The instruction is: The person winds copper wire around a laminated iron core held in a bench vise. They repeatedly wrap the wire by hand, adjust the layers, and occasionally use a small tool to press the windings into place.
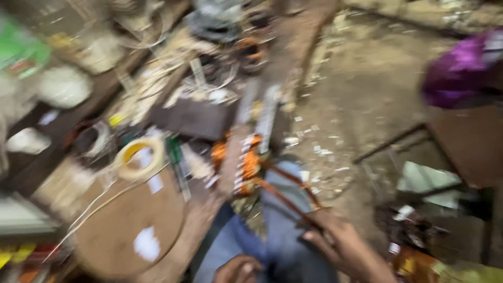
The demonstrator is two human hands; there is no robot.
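While the right hand [340, 243] pinches an orange strand [285, 196], the left hand [238, 270] curls near white-labelled brown board [131, 220].

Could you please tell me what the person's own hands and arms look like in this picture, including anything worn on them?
Both are bare: the right hand shows no glove, ring or watch, and no sleeve reaches its wrist. The left hand is only partly in frame, also ungloved. Motion blur hides finer detail.
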